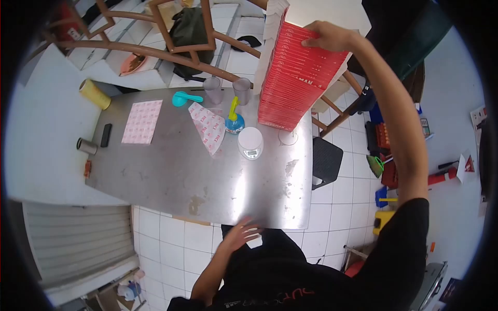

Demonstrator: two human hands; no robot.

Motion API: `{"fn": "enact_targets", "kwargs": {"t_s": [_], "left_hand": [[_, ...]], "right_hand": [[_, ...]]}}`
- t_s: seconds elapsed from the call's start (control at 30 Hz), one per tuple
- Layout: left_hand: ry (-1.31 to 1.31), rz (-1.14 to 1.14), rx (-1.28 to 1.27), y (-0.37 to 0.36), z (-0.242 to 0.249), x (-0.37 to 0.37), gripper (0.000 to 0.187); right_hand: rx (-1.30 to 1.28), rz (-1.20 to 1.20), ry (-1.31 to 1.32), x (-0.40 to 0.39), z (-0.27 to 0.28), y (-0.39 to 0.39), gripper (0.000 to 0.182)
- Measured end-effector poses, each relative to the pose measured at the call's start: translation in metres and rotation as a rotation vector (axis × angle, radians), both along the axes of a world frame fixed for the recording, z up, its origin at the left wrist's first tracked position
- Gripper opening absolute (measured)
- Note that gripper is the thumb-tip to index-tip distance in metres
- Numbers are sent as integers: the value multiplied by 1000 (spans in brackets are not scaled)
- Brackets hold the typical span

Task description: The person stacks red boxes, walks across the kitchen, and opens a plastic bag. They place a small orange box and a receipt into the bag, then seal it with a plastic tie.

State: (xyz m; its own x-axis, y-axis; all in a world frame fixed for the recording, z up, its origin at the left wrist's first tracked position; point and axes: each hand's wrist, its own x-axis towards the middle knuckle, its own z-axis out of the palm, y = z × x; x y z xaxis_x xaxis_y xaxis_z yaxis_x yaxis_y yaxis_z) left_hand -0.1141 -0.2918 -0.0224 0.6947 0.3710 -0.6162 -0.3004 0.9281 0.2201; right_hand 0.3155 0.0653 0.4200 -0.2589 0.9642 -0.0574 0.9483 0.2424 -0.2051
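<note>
A tall stack of red boxes stands at the back right of the metal table. At its top, my right hand has its fingers on the upper boxes; whether they grip one is hard to tell. My left hand hovers by the front table edge, blurred, with its fingers apart and nothing in them. Left of the stack are a white digital scale, a blue container with a yellow top, patterned paper and two clear cups, one of them beside a turquoise scoop.
More patterned paper, a black phone-like object, a metal cup and a yellow roll are on the left. Wooden chair frames stand behind the table. A black stool is at the right.
</note>
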Motion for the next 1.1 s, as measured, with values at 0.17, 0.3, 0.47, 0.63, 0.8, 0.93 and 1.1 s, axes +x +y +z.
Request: {"fn": "enact_targets", "kwargs": {"t_s": [0.17,0.3,0.47,0.63,0.8,0.93,1.1], "left_hand": [[955,623,-39,-129,-26,-153,59],[1195,850,-47,-215,-10,-189,57],[1233,797,-247,-333,-54,-187,80],[1248,703,-491,-446,-82,-151,85],[1235,698,-573,-517,-79,-113,85],[1210,761,-585,-545,-82,-94,85],[1190,1055,-550,-580,-104,-83,86]], "right_hand": [[-63,-42,-31,-10,10,-5,38],[24,7,-170,-11,26,3,53],[143,-95,-207,-20,21,2,65],[136,-116,-173,-23,31,8,68],[251,-174,-163,-26,30,9,79],[453,-157,-165,-39,43,17,94],[977,313,79,-96,63,-24,75]]}}
